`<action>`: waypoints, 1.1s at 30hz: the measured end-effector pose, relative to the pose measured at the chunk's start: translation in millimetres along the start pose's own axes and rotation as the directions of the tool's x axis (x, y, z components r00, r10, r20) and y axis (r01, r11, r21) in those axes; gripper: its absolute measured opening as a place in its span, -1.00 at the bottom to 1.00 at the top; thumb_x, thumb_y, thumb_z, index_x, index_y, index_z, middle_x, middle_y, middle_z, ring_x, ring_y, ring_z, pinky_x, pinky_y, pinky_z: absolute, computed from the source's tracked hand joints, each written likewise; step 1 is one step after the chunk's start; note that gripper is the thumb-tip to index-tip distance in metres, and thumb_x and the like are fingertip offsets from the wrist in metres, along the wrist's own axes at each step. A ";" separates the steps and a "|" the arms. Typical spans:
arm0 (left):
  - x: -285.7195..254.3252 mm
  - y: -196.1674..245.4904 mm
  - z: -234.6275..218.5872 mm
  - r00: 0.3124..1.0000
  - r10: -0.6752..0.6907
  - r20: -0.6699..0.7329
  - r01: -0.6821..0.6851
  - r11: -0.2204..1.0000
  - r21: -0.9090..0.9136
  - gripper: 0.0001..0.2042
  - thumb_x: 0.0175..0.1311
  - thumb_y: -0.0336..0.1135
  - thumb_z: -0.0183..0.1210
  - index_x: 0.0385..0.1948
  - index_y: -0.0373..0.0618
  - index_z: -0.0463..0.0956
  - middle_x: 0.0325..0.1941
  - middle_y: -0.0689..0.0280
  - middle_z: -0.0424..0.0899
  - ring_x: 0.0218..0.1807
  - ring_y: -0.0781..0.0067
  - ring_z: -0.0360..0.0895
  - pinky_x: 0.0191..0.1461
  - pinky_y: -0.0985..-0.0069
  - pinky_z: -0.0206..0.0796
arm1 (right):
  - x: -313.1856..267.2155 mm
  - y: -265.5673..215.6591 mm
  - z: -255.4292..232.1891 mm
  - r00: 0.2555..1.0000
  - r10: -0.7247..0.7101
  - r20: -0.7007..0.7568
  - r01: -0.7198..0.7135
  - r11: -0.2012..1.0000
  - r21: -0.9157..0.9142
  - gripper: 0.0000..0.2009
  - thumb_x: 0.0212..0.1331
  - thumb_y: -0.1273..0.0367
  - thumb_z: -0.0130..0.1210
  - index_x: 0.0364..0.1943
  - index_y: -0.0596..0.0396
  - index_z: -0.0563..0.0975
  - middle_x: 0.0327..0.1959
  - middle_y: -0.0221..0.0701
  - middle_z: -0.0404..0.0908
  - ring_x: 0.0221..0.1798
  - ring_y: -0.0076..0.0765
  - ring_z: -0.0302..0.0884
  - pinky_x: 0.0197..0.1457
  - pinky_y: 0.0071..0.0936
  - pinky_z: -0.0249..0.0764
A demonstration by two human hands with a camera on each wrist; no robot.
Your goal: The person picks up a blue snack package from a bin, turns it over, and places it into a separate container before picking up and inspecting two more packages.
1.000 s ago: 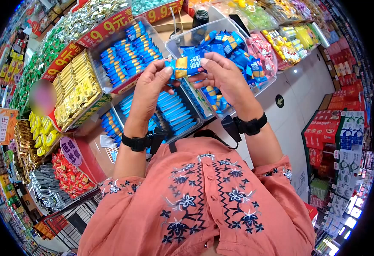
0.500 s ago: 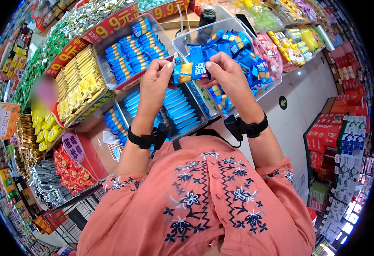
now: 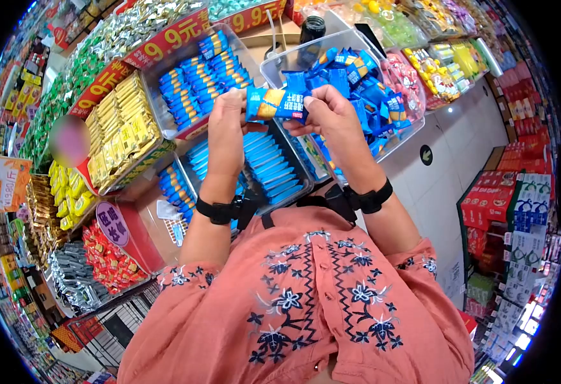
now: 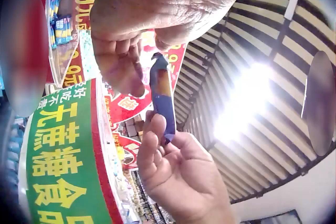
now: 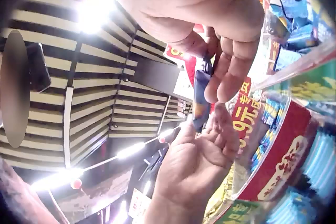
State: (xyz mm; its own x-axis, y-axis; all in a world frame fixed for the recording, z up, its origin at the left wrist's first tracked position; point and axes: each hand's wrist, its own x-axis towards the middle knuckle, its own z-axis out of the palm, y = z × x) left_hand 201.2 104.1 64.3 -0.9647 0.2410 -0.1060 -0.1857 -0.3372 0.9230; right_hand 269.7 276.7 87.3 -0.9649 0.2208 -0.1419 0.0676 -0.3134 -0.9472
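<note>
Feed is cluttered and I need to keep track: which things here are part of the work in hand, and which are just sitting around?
In hand:
- blue snack packet, pinched at its ends
- left hand
- right hand
- clear bin of matching blue packets, right behind the hands

Lying about:
- yellow packets
- red packets
- price signs
- dark jar
- red cartons

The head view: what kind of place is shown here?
Most likely a snack or candy shop: clear bins of wrapped sweets, red price signs, stacked boxes. Both hands hold a blue packet.
</note>
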 end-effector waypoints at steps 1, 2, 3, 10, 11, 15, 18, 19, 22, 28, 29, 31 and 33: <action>1.4 0.5 -2.3 0.996 -0.055 0.068 0.059 0.997 -0.050 -0.65 0.56 -0.03 -0.05 -0.07 -0.18 0.47 -0.20 0.27 0.64 -0.19 0.45 0.64 -0.20 0.45 0.53 | 0.8 0.7 1.6 1.000 0.007 -0.021 -0.006 0.999 0.044 -0.86 0.43 0.38 -0.04 -0.16 0.18 0.39 -0.24 -0.21 0.63 -0.28 -0.27 0.73 -0.25 -0.42 0.70; 3.9 0.9 -7.1 0.985 -0.106 0.138 0.120 0.988 -0.094 -0.63 0.54 0.00 -0.04 -0.05 -0.18 0.48 -0.15 0.25 0.64 -0.15 0.44 0.65 -0.16 0.46 0.53 | 0.1 -1.9 5.3 0.999 0.003 -0.032 0.001 0.993 0.120 -0.88 0.43 0.39 -0.06 -0.15 0.17 0.38 -0.23 -0.20 0.63 -0.25 -0.24 0.74 -0.18 -0.38 0.70; 5.5 2.3 -9.1 0.966 -0.153 0.210 0.184 0.974 -0.132 -0.60 0.53 0.03 -0.02 -0.03 -0.18 0.49 -0.09 0.22 0.65 -0.10 0.43 0.65 -0.12 0.46 0.52 | 0.9 -1.9 7.0 0.999 0.003 -0.039 0.003 0.989 0.146 -0.88 0.43 0.39 -0.06 -0.14 0.17 0.38 -0.23 -0.21 0.63 -0.24 -0.24 0.74 -0.16 -0.37 0.70; 16.7 7.7 4.7 0.959 -0.096 0.268 0.111 0.993 -0.042 -0.65 0.44 -0.13 0.17 0.08 -0.16 0.47 -0.11 0.31 0.68 -0.13 0.52 0.63 -0.04 0.46 0.50 | 11.1 7.5 14.6 1.000 0.030 0.006 -0.031 0.981 0.191 -0.83 0.45 0.35 -0.02 -0.07 0.17 0.38 -0.09 -0.18 0.61 -0.13 -0.22 0.73 -0.12 -0.38 0.67; 24.7 12.2 3.5 0.963 -0.078 0.260 0.086 0.996 -0.022 -0.66 0.43 -0.15 0.17 0.08 -0.16 0.47 -0.10 0.31 0.67 -0.13 0.52 0.63 -0.04 0.46 0.50 | 12.7 6.7 15.8 0.999 0.037 0.031 -0.041 0.986 0.160 -0.82 0.45 0.34 -0.02 -0.06 0.17 0.38 -0.05 -0.17 0.60 -0.11 -0.22 0.72 -0.11 -0.38 0.67; 81.3 67.1 -15.0 0.970 0.129 0.206 -0.181 0.948 0.263 -0.67 0.39 -0.22 0.16 0.07 -0.18 0.48 -0.08 0.30 0.66 -0.18 0.53 0.60 -0.07 0.54 0.50 | 12.8 -13.4 10.1 1.000 -0.008 0.015 0.007 0.997 0.081 -0.77 0.45 0.33 -0.03 0.03 0.19 0.40 0.03 -0.15 0.57 -0.06 -0.22 0.69 -0.06 -0.39 0.65; 161.1 102.1 -52.8 0.949 0.197 0.248 -0.305 0.776 0.552 -0.65 0.31 -0.24 0.18 0.02 -0.27 0.50 -0.15 0.28 0.66 -0.22 0.56 0.58 -0.12 0.53 0.49 | 15.2 -18.6 -4.3 1.000 -0.007 -0.020 0.009 0.997 0.076 -0.72 0.43 0.34 -0.04 0.08 0.23 0.39 0.03 -0.13 0.57 -0.09 -0.24 0.70 -0.09 -0.40 0.65; 184.9 109.0 -60.3 0.943 0.215 0.255 -0.332 0.685 0.649 -0.64 0.29 -0.23 0.19 0.01 -0.30 0.50 -0.18 0.28 0.66 -0.23 0.57 0.57 -0.13 0.53 0.48 | 17.0 -19.2 -7.3 1.000 -0.006 -0.028 0.009 0.997 0.082 -0.72 0.43 0.34 -0.04 0.09 0.23 0.39 0.03 -0.13 0.57 -0.09 -0.24 0.70 -0.09 -0.40 0.66; 254.3 86.1 -82.7 0.877 0.309 0.369 -0.443 0.217 0.870 -0.61 0.27 -0.20 0.20 0.02 -0.27 0.49 -0.13 0.04 0.69 -0.11 0.14 0.66 -0.04 0.29 0.47 | 21.3 -21.0 -10.7 0.999 0.017 -0.045 -0.014 0.997 0.076 -0.71 0.43 0.34 -0.04 0.09 0.25 0.38 0.04 -0.13 0.57 -0.11 -0.26 0.70 -0.11 -0.41 0.66; 306.0 8.2 -88.2 0.883 0.057 0.466 -0.463 -0.052 0.885 -0.64 0.20 -0.20 0.26 -0.04 -0.17 0.49 -0.06 -0.06 0.64 0.05 -0.16 0.58 0.09 0.12 0.41 | 29.0 -20.6 -18.9 0.997 0.073 -0.025 -0.071 0.995 0.075 -0.74 0.45 0.36 -0.06 0.09 0.21 0.38 0.02 -0.15 0.57 -0.13 -0.29 0.70 -0.12 -0.44 0.64; 313.4 -6.7 -91.6 0.869 0.065 0.491 -0.486 -0.078 0.871 -0.66 0.20 -0.22 0.25 -0.05 -0.16 0.49 -0.06 -0.05 0.64 0.05 -0.15 0.57 0.09 0.10 0.41 | 30.2 -21.6 -20.3 0.996 0.086 -0.024 -0.084 0.994 0.070 -0.76 0.46 0.38 -0.09 0.09 0.19 0.38 0.03 -0.15 0.56 -0.14 -0.29 0.70 -0.12 -0.44 0.63; 321.8 -31.4 -94.4 0.851 0.110 0.514 -0.500 -0.131 0.856 -0.70 0.18 -0.28 0.23 -0.07 -0.13 0.49 -0.06 -0.02 0.63 0.05 -0.12 0.57 0.09 0.07 0.42 | 33.0 -23.5 -23.2 0.995 0.101 -0.028 -0.098 0.992 0.082 -0.75 0.46 0.37 -0.09 0.10 0.20 0.38 0.03 -0.15 0.56 -0.14 -0.29 0.70 -0.12 -0.44 0.64; 326.2 -45.5 -96.2 0.878 0.098 0.469 -0.448 -0.174 0.877 -0.70 0.18 -0.31 0.24 -0.06 -0.11 0.49 -0.06 0.00 0.62 0.03 -0.11 0.58 0.06 0.05 0.44 | 34.9 -25.5 -24.3 0.992 0.119 -0.033 -0.116 0.990 0.086 -0.75 0.46 0.37 -0.09 0.10 0.20 0.38 0.02 -0.15 0.57 -0.14 -0.29 0.70 -0.12 -0.44 0.64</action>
State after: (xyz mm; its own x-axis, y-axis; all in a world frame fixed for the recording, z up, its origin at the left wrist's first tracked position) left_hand -123.0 110.4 -47.9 -0.7776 0.6052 0.1704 0.6287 0.7485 0.2109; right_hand 240.5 314.9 99.5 -0.9413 0.2120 -0.2626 0.1564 -0.4153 -0.8961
